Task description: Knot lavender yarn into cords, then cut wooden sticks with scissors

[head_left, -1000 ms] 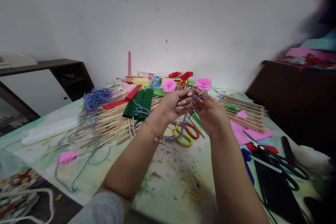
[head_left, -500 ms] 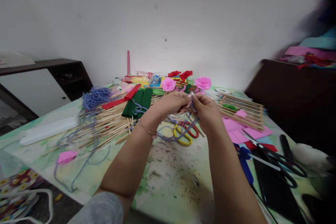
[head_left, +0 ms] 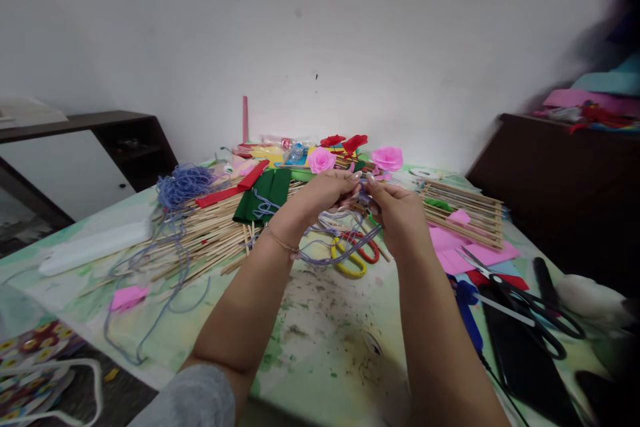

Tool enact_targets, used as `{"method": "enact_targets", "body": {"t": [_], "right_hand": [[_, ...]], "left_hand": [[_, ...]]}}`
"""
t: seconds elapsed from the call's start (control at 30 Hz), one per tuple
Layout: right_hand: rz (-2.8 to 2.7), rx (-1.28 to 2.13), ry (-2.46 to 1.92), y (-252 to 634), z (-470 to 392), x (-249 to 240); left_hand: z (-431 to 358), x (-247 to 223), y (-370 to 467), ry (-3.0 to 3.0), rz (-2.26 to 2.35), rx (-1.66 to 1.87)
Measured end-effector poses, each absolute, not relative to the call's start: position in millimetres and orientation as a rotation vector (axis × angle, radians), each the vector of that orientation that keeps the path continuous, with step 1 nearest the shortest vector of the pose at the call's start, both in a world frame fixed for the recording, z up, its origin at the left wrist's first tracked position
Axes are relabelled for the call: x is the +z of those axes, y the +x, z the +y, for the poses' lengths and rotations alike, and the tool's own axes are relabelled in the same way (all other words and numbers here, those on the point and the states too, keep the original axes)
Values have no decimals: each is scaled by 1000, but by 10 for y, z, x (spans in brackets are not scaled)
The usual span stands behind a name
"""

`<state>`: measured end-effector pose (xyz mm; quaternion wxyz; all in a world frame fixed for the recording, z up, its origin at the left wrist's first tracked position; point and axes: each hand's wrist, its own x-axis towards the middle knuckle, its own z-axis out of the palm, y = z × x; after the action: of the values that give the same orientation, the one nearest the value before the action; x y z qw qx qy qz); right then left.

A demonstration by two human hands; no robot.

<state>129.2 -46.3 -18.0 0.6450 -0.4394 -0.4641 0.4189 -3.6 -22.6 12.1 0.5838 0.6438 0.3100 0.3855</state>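
Note:
My left hand (head_left: 334, 190) and my right hand (head_left: 395, 208) meet above the middle of the table, fingertips pinched on purple yarn (head_left: 345, 255). Strands of it hang in a loop below and between the hands. The exact spot where the fingers grip is small and partly hidden by them. Under the loop lie scissors with yellow and red handles (head_left: 356, 268). Left of my left wrist, folded dark green paper (head_left: 264, 197) rests on a heap of thin wooden sticks (head_left: 200, 247). A tangled pile of the same purple yarn (head_left: 185, 185) sits farther left.
Pink paper flowers (head_left: 387, 159) and red ones (head_left: 355, 143) stand at the back. On the right are a stick frame (head_left: 465, 213), pink paper (head_left: 477, 245), black scissors (head_left: 525, 300), a blue glue gun (head_left: 467, 313) and a black phone (head_left: 530, 360). A white strip (head_left: 95, 248) lies left.
My right hand has shifted slightly right, and the fingertips of the two hands are a little farther apart. The yarn loop has risen slightly.

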Motion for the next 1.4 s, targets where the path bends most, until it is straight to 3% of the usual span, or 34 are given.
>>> {"method": "enact_targets", "body": {"t": [0.83,1.07,1.4], "right_hand": [[-1336,824,-1006,1377,-463,-171],[-1463,577,-1157,1382,-483,-161],[-1180,740,-1146,1402,-538,-106]], "left_hand": [[-275,177,-10,1647,866,903],[-223,122,-24,1681,864,858],[-70,75,-70,1524,855,876]]}}
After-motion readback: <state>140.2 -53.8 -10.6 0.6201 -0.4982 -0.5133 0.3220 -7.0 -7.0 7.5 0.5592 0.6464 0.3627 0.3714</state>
